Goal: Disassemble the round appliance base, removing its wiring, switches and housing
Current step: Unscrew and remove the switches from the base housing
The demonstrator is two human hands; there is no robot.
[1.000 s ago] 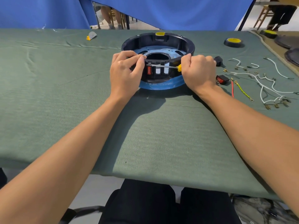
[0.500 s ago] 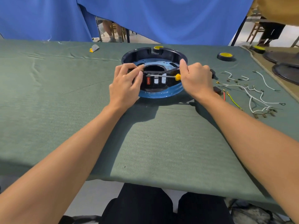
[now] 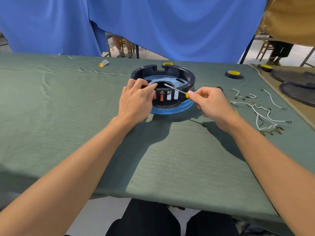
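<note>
The round black appliance base (image 3: 187,74) sits on a blue plate at the table's middle far side, open side up. Its near wall holds a panel with a red switch (image 3: 162,97). My left hand (image 3: 136,101) grips the base's near-left rim, fingers curled over the panel's top. My right hand (image 3: 211,103) is just right of the base and pinches the yellow end of a short white wire (image 3: 175,89). The wire slants up and to the left over the base's centre hole, and its far tip hangs free.
Loose white wires with terminals (image 3: 262,114) lie right of my right hand. A black and yellow cap (image 3: 233,74) sits beyond them, and a small grey and orange piece (image 3: 104,63) lies at the far left. Dark round discs (image 3: 296,89) lie on the brown mat at the right edge.
My right hand has drawn back to the right with the wire's yellow end, and the wire's far tip has come away from my left hand. The camera has tilted up.
</note>
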